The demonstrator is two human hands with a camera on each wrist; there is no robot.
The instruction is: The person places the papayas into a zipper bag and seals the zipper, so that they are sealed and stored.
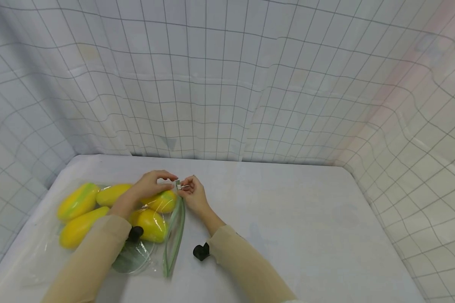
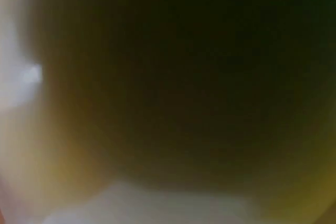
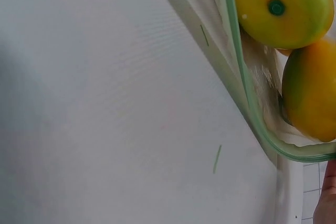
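- Clear zip bag (image 1: 98, 235) lying flat on the white table (image 1: 288, 219), mouth turned to the right so the green zip strip (image 1: 174, 231) faces both hands.
- Five yellow-green mangoes (image 1: 151, 225) inside the bag, left of the zip strip; two pressed close against the strip, seen large in the right wrist view (image 3: 283, 6).
- Small white-green slider (image 1: 178, 184) sitting at the far end of the zip strip, right where the two hands meet; judged the reason for the hands coming together there, one to steady the bag, one to work the slider.
- Left hand (image 1: 151, 185) reaching over the bag from the left of the strip, fingers curled, fingertips pinching the bag's top corner just beside the slider; grasping, not released.
- Right hand (image 1: 192, 195) just right of the strip's far end, fingers bent in toward the slider, apparently pinching it or the strip's end; exact contact too small to confirm.
- Left wrist view only a dark yellow blur, probably a mango pressed against the lens; nothing more readable.
- Beige sleeves (image 1: 246, 265) running back from the strip toward the near table edge.
- Gridded white curtain (image 1: 227, 84) hanging behind and beside the table, well beyond the strip.
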